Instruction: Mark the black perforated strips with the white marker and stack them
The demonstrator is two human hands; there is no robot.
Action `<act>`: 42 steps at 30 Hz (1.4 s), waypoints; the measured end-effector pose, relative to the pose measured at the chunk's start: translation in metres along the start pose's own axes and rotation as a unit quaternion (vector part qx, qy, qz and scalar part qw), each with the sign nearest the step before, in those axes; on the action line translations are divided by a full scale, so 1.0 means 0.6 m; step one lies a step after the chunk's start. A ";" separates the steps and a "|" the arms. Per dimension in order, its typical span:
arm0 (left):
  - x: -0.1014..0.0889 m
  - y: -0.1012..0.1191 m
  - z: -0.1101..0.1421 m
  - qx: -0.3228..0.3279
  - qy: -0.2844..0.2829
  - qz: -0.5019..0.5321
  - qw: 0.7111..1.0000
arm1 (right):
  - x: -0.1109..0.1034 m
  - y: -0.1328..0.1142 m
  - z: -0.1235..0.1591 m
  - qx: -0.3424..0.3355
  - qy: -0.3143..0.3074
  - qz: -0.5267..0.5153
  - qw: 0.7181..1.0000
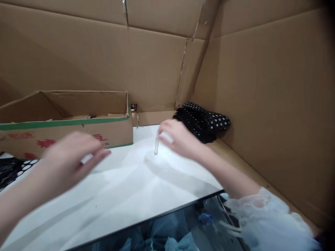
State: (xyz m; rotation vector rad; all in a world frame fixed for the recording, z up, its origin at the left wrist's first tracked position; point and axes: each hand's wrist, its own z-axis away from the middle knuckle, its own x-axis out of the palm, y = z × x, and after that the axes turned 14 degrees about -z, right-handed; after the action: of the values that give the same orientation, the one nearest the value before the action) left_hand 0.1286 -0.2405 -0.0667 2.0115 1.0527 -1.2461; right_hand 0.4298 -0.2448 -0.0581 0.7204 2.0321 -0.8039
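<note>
My right hand [174, 134] pinches a short, slim, clear tube [156, 146] at its upper end. The tube hangs almost upright over the white tabletop [125, 181], its lower end free; its contents are too blurred to make out. To the left, my left hand [75, 153] is raised in front of the cardboard box. Its thumb and fingers curve toward each other, smeared by motion, and nothing shows clearly between them.
An open cardboard box [119, 130] with green-taped edges stands at the back left. Black polka-dot fabric [201, 122] is bunched in the right corner, more [15, 169] at far left. Cardboard walls [267, 104] enclose the table. Below its front edge, a dark-rimmed container [167, 226] holds bluish pieces.
</note>
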 end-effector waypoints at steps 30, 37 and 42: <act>0.188 0.002 0.050 0.009 -0.045 0.115 0.992 | -0.207 0.129 -0.040 0.187 0.271 0.309 0.892; 0.193 0.021 0.049 -0.049 -0.160 0.493 0.854 | -0.071 -0.060 -0.030 -0.028 0.162 0.182 0.969; 0.198 0.018 0.038 -0.087 -0.215 0.748 0.622 | -0.028 -0.040 -0.009 -0.053 0.109 0.122 0.985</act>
State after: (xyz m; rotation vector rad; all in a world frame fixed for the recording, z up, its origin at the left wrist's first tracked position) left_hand 0.1584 -0.2244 -0.1833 1.4317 -0.7543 -0.4750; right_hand 0.4183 -0.2593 -0.0343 1.0085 2.1073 -0.4885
